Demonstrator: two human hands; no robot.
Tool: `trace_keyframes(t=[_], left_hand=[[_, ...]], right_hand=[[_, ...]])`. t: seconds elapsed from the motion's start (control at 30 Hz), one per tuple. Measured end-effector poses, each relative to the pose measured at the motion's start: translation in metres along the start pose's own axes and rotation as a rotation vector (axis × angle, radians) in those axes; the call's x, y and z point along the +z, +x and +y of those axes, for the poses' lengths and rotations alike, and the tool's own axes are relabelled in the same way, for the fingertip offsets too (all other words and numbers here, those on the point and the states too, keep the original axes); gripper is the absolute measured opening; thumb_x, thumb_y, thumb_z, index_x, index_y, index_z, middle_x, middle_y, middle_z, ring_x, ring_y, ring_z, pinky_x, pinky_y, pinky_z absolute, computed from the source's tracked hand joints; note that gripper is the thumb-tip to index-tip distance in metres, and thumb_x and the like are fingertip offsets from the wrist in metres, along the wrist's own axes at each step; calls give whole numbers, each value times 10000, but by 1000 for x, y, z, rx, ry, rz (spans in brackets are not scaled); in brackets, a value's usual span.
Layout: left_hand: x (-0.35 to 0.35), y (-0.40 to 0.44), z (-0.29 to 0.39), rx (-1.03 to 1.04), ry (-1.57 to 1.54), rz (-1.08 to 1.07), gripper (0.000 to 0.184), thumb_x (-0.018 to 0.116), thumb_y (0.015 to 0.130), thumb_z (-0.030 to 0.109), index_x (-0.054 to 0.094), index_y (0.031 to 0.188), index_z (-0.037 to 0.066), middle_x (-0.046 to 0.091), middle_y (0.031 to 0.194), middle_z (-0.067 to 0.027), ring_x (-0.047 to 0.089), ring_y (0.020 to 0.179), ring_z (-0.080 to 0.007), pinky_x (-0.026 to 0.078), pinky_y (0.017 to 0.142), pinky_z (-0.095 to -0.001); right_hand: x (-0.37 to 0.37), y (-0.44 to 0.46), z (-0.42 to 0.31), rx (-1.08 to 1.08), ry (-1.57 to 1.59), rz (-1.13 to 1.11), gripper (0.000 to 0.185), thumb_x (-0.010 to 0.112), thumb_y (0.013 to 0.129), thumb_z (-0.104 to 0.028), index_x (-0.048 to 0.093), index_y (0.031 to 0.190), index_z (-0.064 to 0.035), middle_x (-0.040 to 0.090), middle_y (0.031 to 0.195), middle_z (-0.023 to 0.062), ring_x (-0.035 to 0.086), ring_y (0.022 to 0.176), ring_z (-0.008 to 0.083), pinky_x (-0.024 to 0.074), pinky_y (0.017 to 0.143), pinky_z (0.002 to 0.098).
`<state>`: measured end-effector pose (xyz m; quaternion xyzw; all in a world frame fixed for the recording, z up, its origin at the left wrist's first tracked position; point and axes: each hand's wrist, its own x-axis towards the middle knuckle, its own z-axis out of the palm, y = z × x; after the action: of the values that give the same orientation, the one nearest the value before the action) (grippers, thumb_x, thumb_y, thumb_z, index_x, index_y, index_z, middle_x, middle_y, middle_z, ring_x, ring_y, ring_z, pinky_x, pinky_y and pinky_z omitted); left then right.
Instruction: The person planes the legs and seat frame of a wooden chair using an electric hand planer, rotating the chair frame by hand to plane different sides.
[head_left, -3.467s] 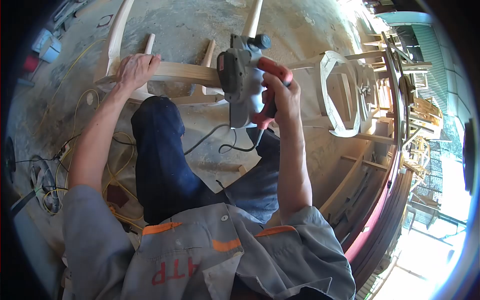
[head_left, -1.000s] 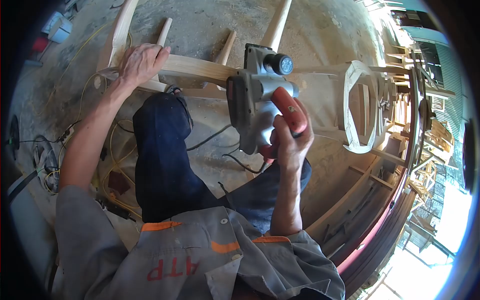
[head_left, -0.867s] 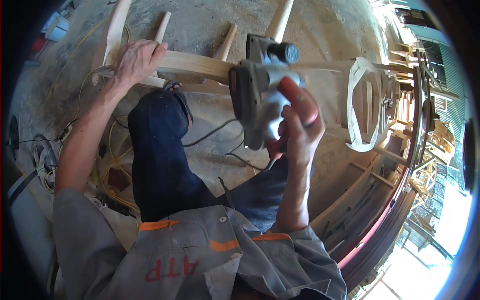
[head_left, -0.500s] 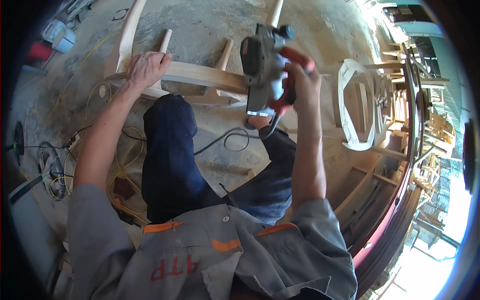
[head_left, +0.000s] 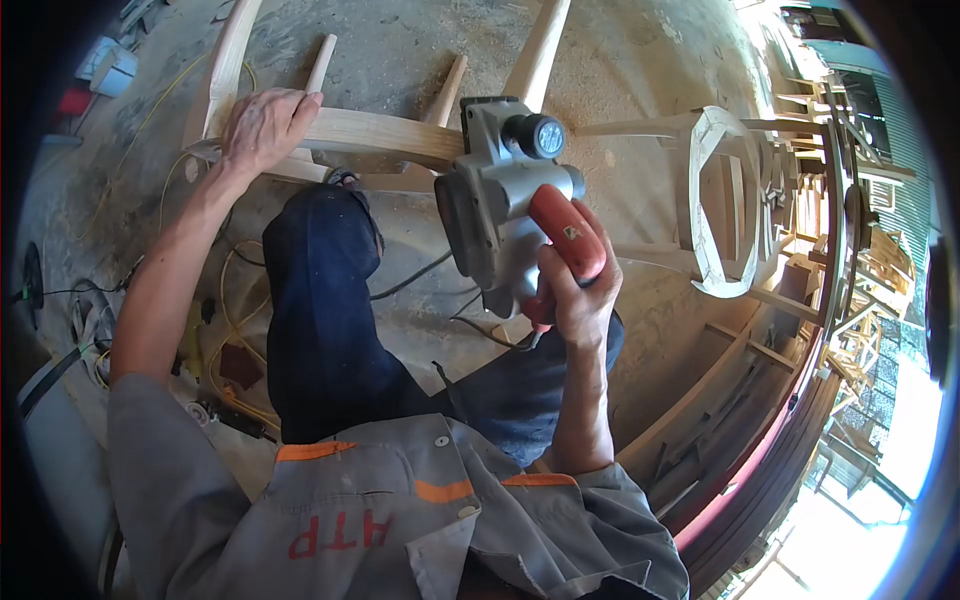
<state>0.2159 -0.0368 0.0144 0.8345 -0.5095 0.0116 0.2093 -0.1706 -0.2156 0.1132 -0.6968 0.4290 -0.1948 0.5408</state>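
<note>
My right hand (head_left: 582, 300) is wrapped around the red handle of an electric hand planer (head_left: 505, 195) with a silver body and a round front knob. The planer is tilted on its side at the right end of a pale wooden rail (head_left: 380, 136); I cannot tell whether the two touch. The rail belongs to a wooden chair frame with legs pointing away from me. At its left corner, my left hand (head_left: 264, 128) grips the frame, the fingers closed over the wood. The planer's dark cord (head_left: 415, 275) trails behind my right leg.
An oval-backed wooden chair frame (head_left: 700, 200) lies to the right. Beyond it stand stacked wooden parts (head_left: 880, 270). Yellow cords (head_left: 228, 330) and tools lie on the dusty floor at left, with a white bucket (head_left: 114, 72) farther back.
My right hand has brought the planer closer to me and slightly left, turning it so that the knob and red handle show. My left hand still holds the frame, which appears slightly farther left.
</note>
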Motion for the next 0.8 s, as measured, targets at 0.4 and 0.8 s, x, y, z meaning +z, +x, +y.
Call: trace_keyframes(t=[0.4,0.8], left_hand=[[-3,2,7,17,-9,-8,425,499,1043,359,656,822,31,680,824,-195,661,798,-424,509,737,-522],[1,4,4,-161,3,-56,552,430,1043,443,733,860,20,715,863,-229,696,839,-433,543,800,-513]], right_hand=[[12,71,-46,-42,75,48,466,710,827,-68,653,1284,6,677,818,51,580,530,93,472,485,263],[-24,54,-18,107,311,204,312,726,825,-74,714,1123,20,648,760,72,548,519,108,446,452,260]])
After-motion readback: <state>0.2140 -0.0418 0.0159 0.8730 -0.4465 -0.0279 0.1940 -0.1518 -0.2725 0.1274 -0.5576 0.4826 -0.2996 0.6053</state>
